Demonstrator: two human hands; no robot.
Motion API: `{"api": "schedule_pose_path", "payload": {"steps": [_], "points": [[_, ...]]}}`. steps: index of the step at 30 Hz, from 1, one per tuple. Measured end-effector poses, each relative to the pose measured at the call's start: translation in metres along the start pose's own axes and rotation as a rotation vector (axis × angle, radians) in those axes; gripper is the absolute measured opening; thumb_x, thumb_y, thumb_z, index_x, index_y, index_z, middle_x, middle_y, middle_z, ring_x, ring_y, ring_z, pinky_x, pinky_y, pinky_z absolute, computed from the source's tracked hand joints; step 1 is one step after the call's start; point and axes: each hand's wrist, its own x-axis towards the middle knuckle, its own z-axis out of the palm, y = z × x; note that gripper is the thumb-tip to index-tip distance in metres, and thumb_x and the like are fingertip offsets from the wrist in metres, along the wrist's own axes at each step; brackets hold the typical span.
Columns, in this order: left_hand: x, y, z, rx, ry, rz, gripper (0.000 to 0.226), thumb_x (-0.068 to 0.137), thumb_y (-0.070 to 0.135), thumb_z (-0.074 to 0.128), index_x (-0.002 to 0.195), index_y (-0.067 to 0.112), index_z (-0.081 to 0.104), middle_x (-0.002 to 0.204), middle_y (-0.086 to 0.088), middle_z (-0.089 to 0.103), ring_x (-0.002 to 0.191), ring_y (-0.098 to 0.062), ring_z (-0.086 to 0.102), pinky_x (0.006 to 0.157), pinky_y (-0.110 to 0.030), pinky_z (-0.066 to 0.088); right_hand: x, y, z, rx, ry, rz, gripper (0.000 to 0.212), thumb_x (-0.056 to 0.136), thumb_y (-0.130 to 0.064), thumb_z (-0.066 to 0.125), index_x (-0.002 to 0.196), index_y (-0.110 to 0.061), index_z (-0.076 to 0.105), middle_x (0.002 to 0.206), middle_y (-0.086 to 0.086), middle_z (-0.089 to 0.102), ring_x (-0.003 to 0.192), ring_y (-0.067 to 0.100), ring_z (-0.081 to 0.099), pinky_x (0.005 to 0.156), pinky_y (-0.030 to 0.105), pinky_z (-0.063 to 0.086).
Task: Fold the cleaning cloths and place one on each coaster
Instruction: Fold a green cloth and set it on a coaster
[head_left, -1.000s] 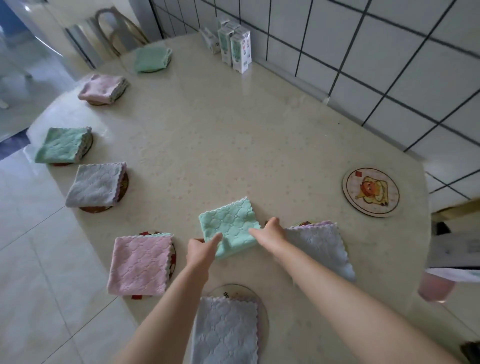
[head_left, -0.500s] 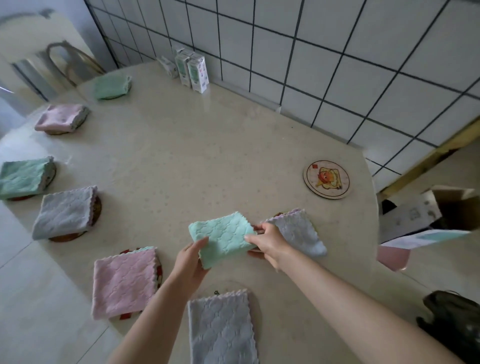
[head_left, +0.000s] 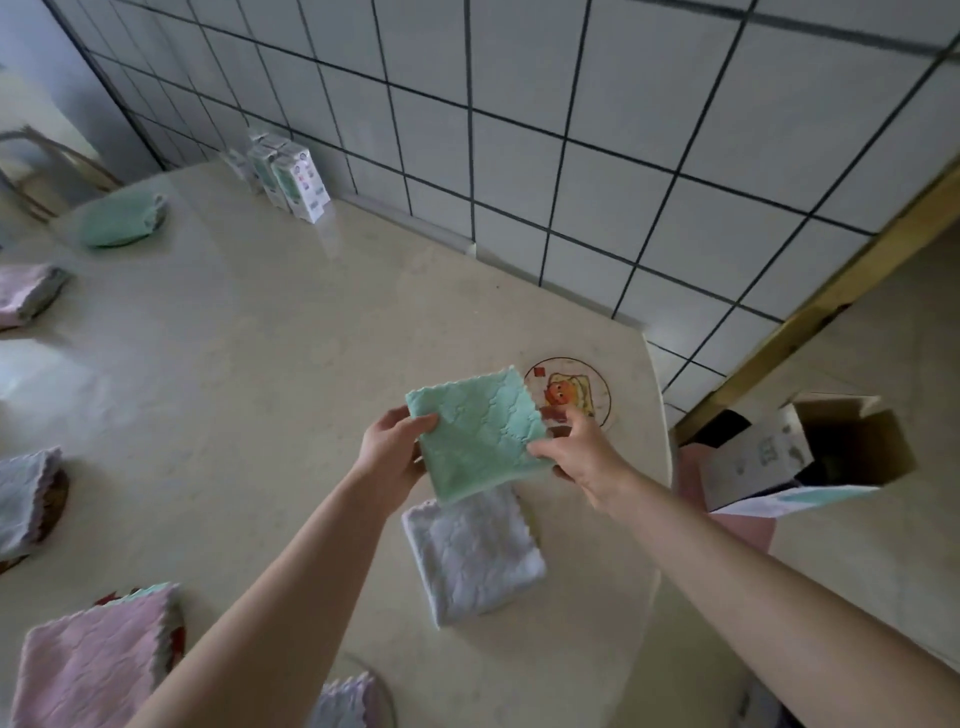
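A folded green cloth (head_left: 475, 431) hangs in the air above the table, held at both sides. My left hand (head_left: 392, 449) grips its left edge and my right hand (head_left: 574, 452) grips its right edge. Just beyond the cloth lies a bare round coaster (head_left: 584, 389) with an orange cartoon picture, partly hidden by the cloth and my right fingers. Below the held cloth a folded white cloth (head_left: 470, 556) lies on the table. Other folded cloths rest on coasters: pink (head_left: 93, 665) at bottom left, grey (head_left: 23, 499) at left, green (head_left: 122, 218) at the far end.
The beige table (head_left: 249, 353) stands against a tiled wall (head_left: 571, 156). Small cartons (head_left: 296, 179) stand by the wall at the back. An open cardboard box (head_left: 826, 447) sits on the floor past the table's right edge. Another white cloth (head_left: 348, 701) lies at the bottom edge.
Both hands have lifted the green cloth off the table and carried it to the right and away from me, toward the bare picture coaster. The view has swung right.
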Motion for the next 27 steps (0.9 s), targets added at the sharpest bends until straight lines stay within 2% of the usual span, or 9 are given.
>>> {"api": "schedule_pose_path", "payload": {"steps": [5, 7, 10, 14, 18, 20, 22, 24, 27], "points": [[0.05, 0.0, 0.075, 0.115, -0.048, 0.031, 0.037, 0.085, -0.002, 0.061, 0.121, 0.002, 0.054, 0.106, -0.014, 0.065, 0.092, -0.029, 0.064, 0.071, -0.038, 0.054, 0.051, 0.004, -0.062, 0.038, 0.088, 0.021, 0.047, 0.074, 0.0, 0.07, 0.114, -0.014, 0.051, 0.099, 0.003, 0.059, 0.073, 0.008, 0.054, 0.057, 0.023, 0.042], [0.068, -0.002, 0.099, 0.147, -0.044, 0.028, 0.037, 0.085, -0.002, 0.062, 0.121, 0.002, 0.054, 0.107, -0.014, 0.064, 0.094, -0.029, 0.064, 0.075, -0.04, 0.055, 0.069, 0.011, -0.078, 0.044, 0.106, 0.04, 0.045, 0.075, -0.003, 0.069, 0.116, -0.013, 0.052, 0.099, 0.0, 0.058, 0.078, 0.01, 0.056, 0.061, 0.024, 0.045], [0.096, -0.007, 0.125, 0.218, -0.017, 0.027, 0.035, 0.086, -0.001, 0.062, 0.12, 0.003, 0.055, 0.111, -0.014, 0.063, 0.099, -0.031, 0.063, 0.089, -0.046, 0.053, 0.091, 0.023, -0.095, 0.048, 0.132, 0.071, 0.041, 0.079, -0.006, 0.067, 0.116, -0.014, 0.053, 0.106, 0.002, 0.059, 0.089, 0.017, 0.058, 0.07, 0.029, 0.05], [0.13, -0.017, 0.14, 0.33, 0.013, 0.022, 0.035, 0.085, 0.0, 0.064, 0.119, 0.006, 0.056, 0.11, -0.01, 0.064, 0.099, -0.029, 0.064, 0.088, -0.047, 0.054, 0.116, 0.035, -0.104, -0.019, 0.164, 0.082, 0.038, 0.078, -0.005, 0.067, 0.114, -0.012, 0.055, 0.099, 0.003, 0.062, 0.081, 0.017, 0.06, 0.065, 0.031, 0.052], [0.145, -0.027, 0.142, 0.648, 0.109, 0.081, 0.042, 0.083, 0.007, 0.068, 0.121, 0.01, 0.05, 0.107, -0.01, 0.061, 0.094, -0.028, 0.064, 0.081, -0.045, 0.056, 0.126, 0.048, -0.108, -0.158, 0.19, 0.094, 0.034, 0.078, -0.015, 0.069, 0.109, -0.012, 0.055, 0.088, -0.005, 0.057, 0.083, 0.016, 0.059, 0.075, 0.037, 0.055], [0.146, -0.028, 0.143, 0.716, 0.128, 0.113, 0.046, 0.083, 0.012, 0.069, 0.122, 0.015, 0.046, 0.106, -0.008, 0.058, 0.091, -0.026, 0.062, 0.077, -0.04, 0.057, 0.128, 0.054, -0.109, -0.216, 0.204, 0.088, 0.034, 0.079, -0.025, 0.07, 0.106, -0.013, 0.053, 0.091, -0.002, 0.059, 0.087, 0.02, 0.061, 0.08, 0.042, 0.055], [0.148, -0.024, 0.144, 0.752, 0.13, 0.139, 0.047, 0.083, 0.017, 0.068, 0.124, 0.019, 0.045, 0.105, -0.005, 0.055, 0.09, -0.024, 0.061, 0.077, -0.038, 0.056, 0.128, 0.058, -0.109, -0.27, 0.21, 0.105, 0.036, 0.077, -0.036, 0.07, 0.1, -0.015, 0.052, 0.095, 0.004, 0.062, 0.087, 0.027, 0.064, 0.077, 0.045, 0.055], [0.153, -0.02, 0.143, 0.77, 0.128, 0.155, 0.043, 0.082, 0.021, 0.068, 0.122, 0.019, 0.051, 0.103, -0.004, 0.057, 0.091, -0.024, 0.061, 0.084, -0.042, 0.055, 0.126, 0.06, -0.106, -0.308, 0.213, 0.146, 0.033, 0.075, -0.039, 0.067, 0.09, -0.011, 0.056, 0.085, 0.01, 0.068, 0.076, 0.031, 0.066, 0.071, 0.044, 0.057], [0.16, -0.017, 0.144, 0.815, 0.105, 0.176, 0.024, 0.08, 0.023, 0.068, 0.104, 0.021, 0.065, 0.096, 0.001, 0.065, 0.093, -0.022, 0.063, 0.088, -0.044, 0.054, 0.122, 0.062, -0.101, -0.351, 0.18, 0.194, 0.036, 0.071, -0.044, 0.058, 0.081, -0.009, 0.062, 0.063, 0.007, 0.07, 0.055, 0.027, 0.059, 0.06, 0.039, 0.054]]}}
